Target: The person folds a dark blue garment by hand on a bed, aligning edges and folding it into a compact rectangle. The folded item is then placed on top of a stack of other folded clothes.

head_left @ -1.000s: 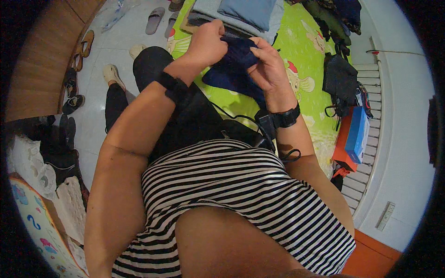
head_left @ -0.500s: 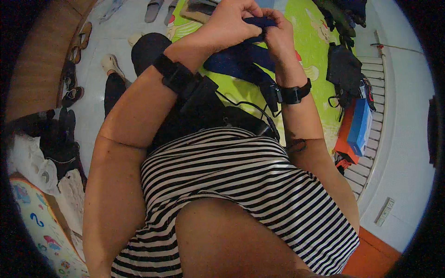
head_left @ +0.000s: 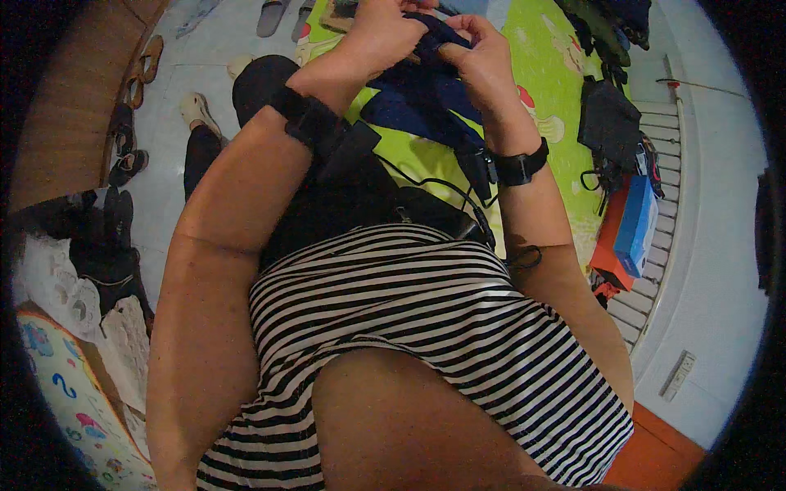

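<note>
A dark navy blue cloth garment [head_left: 426, 119] hangs from both my hands over the green mat; its exact kind does not show. My left hand [head_left: 381, 41] is closed on the garment's upper edge, its fingers partly cut off by the top of the picture. On the other side, my right hand [head_left: 485, 65] pinches the same edge between thumb and fingers. Between the hands the cloth is bunched and slightly stretched. Lower folds droop toward my lap. Each wrist wears a black strap, and a black cable [head_left: 438, 182] runs by my lap.
A bright green patterned mat [head_left: 557, 90] lies ahead, with other folded cloth at its far edge. At the right stand a black bag [head_left: 610, 119], a blue box [head_left: 634, 225] and a white radiator [head_left: 655, 270]. Several shoes [head_left: 128, 168] line the wooden furniture at the left.
Both hands have shifted a little to the left, the left one more, so the gap between them is wider. More of the garment's bunched edge shows between them.
</note>
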Tool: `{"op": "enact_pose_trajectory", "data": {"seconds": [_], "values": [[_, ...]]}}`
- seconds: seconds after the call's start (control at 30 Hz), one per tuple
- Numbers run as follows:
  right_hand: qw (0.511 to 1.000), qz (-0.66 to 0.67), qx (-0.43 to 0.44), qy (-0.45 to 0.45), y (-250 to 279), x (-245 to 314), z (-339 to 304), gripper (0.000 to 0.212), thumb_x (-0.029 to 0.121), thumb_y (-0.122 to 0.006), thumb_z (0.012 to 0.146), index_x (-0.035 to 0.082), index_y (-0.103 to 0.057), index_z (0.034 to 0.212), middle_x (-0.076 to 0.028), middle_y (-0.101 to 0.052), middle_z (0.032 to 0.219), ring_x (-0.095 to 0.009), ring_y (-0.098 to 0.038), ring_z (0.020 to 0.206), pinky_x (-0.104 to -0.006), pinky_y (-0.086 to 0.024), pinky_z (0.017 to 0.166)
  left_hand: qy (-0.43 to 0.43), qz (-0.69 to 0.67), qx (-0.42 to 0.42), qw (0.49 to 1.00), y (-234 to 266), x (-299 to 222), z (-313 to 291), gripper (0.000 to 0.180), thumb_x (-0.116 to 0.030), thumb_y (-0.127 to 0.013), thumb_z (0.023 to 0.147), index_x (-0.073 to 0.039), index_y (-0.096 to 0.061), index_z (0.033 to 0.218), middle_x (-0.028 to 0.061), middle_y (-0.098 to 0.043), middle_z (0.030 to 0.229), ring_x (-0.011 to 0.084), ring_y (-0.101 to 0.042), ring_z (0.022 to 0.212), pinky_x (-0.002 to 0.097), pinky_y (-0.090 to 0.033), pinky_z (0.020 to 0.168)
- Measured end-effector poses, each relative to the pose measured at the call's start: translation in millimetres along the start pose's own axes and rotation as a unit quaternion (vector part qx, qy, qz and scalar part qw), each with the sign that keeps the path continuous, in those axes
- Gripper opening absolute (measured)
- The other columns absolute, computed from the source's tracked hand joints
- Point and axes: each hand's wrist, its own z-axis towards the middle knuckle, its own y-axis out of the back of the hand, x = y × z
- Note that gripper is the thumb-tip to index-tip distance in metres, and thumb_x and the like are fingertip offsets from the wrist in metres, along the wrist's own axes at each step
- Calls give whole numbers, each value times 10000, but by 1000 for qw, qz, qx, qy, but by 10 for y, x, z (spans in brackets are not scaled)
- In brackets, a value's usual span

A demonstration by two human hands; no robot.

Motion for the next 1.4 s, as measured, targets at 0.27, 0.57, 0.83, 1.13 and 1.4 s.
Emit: {"op": "enact_pose_trajectory", "data": {"seconds": [0.27, 0.57, 0.83, 1.13, 1.4], "values": [[995, 74, -64, 31, 12, -96, 35, 338, -18, -565, 675, 7, -593, 1011, -97, -652, 851, -201, -623, 758, -278, -484, 698, 88, 26, 120, 988, -81, -412, -107, 327, -10, -630, 649, -24, -586, 973, 104, -633, 911, 198, -618, 819, 298, -483, 713], [917, 376, 129, -7, -44, 124, -190, 370, -31, -626, 690, 16, -557, 1051, -74, -611, 953, -154, -577, 851, -254, -453, 774, -33, 397, -33, 917, -9, -172, -115, 290, -21, -626, 613, -32, -588, 900, 178, -612, 869, 345, -596, 842, 383, -477, 739], [969, -190, -122, 95, -56, -173, 64, 396, 77, -698, 596, -9, -559, 956, -147, -630, 792, -251, -615, 736, -328, -481, 662, -10, -5, 51, 999, -282, -334, -141, 356, 99, -550, 631, -4, -581, 970, 50, -624, 902, 141, -594, 879, 271, -474, 774], [962, 272, 0, -12, -90, 8, -130, 378, -76, -526, 701, 14, -569, 1065, -55, -591, 991, -152, -562, 872, -255, -464, 728, -38, 376, 12, 926, -118, -236, -265, 349, -19, -603, 640, -50, -567, 986, 173, -569, 842, 339, -578, 794, 406, -478, 722], [998, 39, 39, 7, -58, -19, -199, 395, 41, -686, 620, 5, -557, 992, -74, -610, 893, -169, -583, 807, -279, -469, 701, 36, 223, 53, 973, 12, -9, -211, 191, -12, -559, 646, -11, -612, 829, 128, -612, 686, 236, -575, 621, 344, -439, 581]]}}
